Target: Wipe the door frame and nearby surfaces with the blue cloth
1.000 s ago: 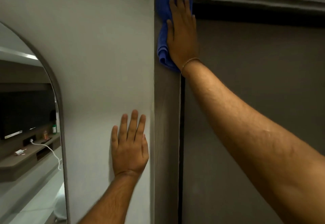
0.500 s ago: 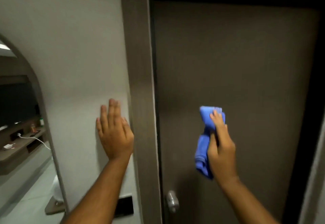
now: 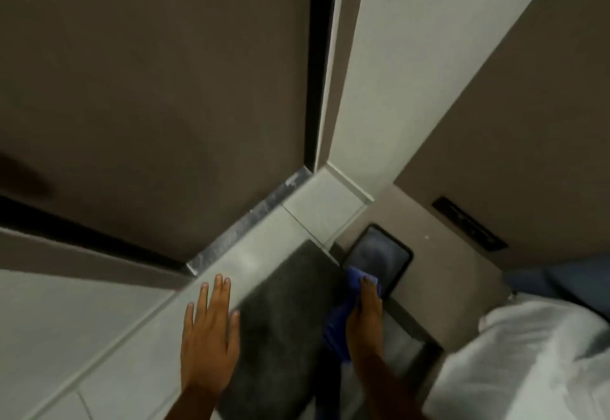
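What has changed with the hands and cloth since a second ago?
The right hand carried the cloth down from the frame's top corner, past the door's middle, to near the floor, beside the mat. The left hand left the wall and now spreads open over the floor. Unchanged: the right hand's fingers still grip the cloth.

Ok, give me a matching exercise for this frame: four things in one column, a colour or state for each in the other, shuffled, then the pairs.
1. left hand
2. blue cloth
3. floor mat
4. threshold strip

A. silvery, along the foot of the door
B. fingers straight, holding nothing
C. gripped by the right hand
D. dark grey, on pale tiles

Pairs: 1-B, 2-C, 3-D, 4-A.
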`<state>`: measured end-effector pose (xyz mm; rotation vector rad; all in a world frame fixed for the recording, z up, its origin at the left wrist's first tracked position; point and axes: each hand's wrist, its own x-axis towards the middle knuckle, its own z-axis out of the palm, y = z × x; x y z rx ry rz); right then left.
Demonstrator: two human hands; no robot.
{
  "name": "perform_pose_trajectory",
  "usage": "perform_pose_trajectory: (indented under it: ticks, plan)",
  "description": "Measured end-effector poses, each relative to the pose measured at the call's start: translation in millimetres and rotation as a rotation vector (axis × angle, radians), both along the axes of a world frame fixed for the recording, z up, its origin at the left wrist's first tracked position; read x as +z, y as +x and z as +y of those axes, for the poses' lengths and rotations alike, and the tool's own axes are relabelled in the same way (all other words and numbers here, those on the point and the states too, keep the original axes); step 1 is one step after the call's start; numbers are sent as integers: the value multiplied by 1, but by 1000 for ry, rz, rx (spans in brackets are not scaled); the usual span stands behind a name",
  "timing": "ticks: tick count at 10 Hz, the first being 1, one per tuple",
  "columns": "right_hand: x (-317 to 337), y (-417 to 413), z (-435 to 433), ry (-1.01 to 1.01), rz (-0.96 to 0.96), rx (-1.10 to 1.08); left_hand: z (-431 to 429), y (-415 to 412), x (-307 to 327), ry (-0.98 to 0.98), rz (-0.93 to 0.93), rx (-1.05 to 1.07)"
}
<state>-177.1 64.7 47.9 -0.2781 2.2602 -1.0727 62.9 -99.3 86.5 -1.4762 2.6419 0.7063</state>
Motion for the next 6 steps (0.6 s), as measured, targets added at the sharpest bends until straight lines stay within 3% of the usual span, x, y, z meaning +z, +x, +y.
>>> perform_pose_trajectory:
  ticks: [1, 2, 3, 4, 6]
  plan:
    - [-42, -58, -4, 26, -61, -207, 54, 2, -63, 130, -148, -44]
    - [-30, -98, -27, 12, -70, -272, 67, 6, -70, 136, -95, -30]
    - [-117, -129, -44, 306, -115, -122, 88, 15, -120, 168, -262, -50]
    - [-166, -154, -46, 426, -30, 70, 88, 12, -145, 109, -242, 1]
    - [-163, -154, -27, 480, -11, 220, 63, 8, -132, 141, -221, 97]
